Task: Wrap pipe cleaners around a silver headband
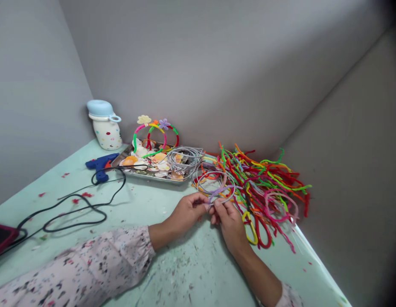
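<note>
My left hand [190, 209] and my right hand [232, 226] meet above the table, thumbs and fingers pinched. Between them they hold the near side of a thin grey wire ring [234, 191]. A lilac pipe cleaner [219, 191] runs from my fingertips across the ring. Just beyond lies a large heap of coloured pipe cleaners [258, 179]. Beside my right hand are scissors with a yellow and a red handle [263, 233]. The exact spot where wire and pipe cleaner meet is hidden by my fingers.
A metal tray [172, 181] holds shells, coiled grey wire [188, 158] and colourful wrapped hoops [149, 125] with flowers. Left of it lie a blue glue gun [102, 164] and its looping black cord [85, 209]. A white bottle [106, 132] stands behind. Pink rings [281, 206] lie right.
</note>
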Demonstrator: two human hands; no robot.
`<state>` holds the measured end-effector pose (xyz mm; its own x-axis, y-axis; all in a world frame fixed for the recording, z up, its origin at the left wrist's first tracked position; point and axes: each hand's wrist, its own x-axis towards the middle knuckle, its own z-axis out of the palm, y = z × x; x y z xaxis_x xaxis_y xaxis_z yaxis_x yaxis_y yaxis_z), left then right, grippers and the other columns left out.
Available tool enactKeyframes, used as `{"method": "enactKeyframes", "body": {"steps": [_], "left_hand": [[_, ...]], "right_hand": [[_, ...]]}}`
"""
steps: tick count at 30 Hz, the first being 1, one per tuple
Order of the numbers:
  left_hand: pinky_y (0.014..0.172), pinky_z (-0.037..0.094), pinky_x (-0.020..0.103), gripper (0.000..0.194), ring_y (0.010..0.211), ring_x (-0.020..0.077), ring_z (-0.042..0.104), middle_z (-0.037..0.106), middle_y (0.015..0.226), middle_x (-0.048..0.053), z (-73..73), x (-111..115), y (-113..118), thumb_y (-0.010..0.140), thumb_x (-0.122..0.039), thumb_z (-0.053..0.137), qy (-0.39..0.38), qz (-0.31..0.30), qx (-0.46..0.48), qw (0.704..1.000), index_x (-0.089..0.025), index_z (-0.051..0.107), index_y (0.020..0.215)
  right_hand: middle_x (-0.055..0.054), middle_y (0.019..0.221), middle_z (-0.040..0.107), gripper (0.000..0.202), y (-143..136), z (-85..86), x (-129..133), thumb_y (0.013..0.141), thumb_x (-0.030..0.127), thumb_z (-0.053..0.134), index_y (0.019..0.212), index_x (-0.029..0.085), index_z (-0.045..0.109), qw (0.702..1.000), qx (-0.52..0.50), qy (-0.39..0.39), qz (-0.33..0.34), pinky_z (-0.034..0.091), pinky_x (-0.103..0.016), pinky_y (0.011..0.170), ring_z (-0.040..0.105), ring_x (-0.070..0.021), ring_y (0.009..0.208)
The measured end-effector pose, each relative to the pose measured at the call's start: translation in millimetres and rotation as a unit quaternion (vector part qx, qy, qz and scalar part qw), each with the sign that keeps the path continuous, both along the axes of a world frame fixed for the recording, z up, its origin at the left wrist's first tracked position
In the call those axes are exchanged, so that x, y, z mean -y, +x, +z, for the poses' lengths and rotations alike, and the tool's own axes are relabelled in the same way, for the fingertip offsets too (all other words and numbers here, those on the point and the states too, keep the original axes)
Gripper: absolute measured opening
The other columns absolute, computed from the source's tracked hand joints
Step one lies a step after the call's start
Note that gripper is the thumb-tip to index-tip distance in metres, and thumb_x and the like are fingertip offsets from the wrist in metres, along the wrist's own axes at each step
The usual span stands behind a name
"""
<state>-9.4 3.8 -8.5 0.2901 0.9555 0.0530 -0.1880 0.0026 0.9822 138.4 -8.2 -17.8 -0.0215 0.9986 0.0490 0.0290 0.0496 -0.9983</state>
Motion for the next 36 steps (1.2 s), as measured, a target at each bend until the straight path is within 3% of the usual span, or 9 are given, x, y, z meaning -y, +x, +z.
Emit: {"method": "enactKeyframes", "body": {"steps": [17,24,36], "left_hand": [[0.050,0.030,0.023,0.007,0.050,0.0072,0.043,0.060,0.068,0.002,2.5,-0.2,0.4,0.073,-0.017,0.063,-0.029,-0.005,0.025,0.999,-0.015,0.060,0.078],[0.050,0.031,0.023,0.008,0.051,0.0070,0.042,0.059,0.067,0.001,4.9,-0.4,0.6,0.072,-0.018,0.064,-0.048,-0.016,0.037,0.998,-0.014,0.060,0.078],[0.050,0.031,0.023,0.011,0.049,0.0073,0.041,0.058,0.066,0.000,2.1,0.2,1.3,0.077,-0.025,0.065,-0.014,0.012,0.008,1.000,-0.016,0.060,0.080]], "right_hand": [[0.002,0.056,0.057,0.036,0.0,2.1,-0.5,0.085,0.054,0.057,0.074,0.019,0.057,1.000,0.005,-0.010,-0.002,0.039,-0.024,0.050,0.049,-0.0116,0.049],[0.003,0.053,0.056,0.036,0.4,1.6,-0.8,0.089,0.050,0.053,0.073,0.019,0.057,1.000,0.015,-0.009,0.009,0.039,-0.023,0.052,0.049,-0.0105,0.049],[0.004,0.055,0.055,0.034,-0.4,2.2,-3.8,0.088,0.050,0.054,0.072,0.019,0.056,1.000,-0.005,0.002,0.014,0.038,-0.022,0.050,0.047,-0.0097,0.048]]}}
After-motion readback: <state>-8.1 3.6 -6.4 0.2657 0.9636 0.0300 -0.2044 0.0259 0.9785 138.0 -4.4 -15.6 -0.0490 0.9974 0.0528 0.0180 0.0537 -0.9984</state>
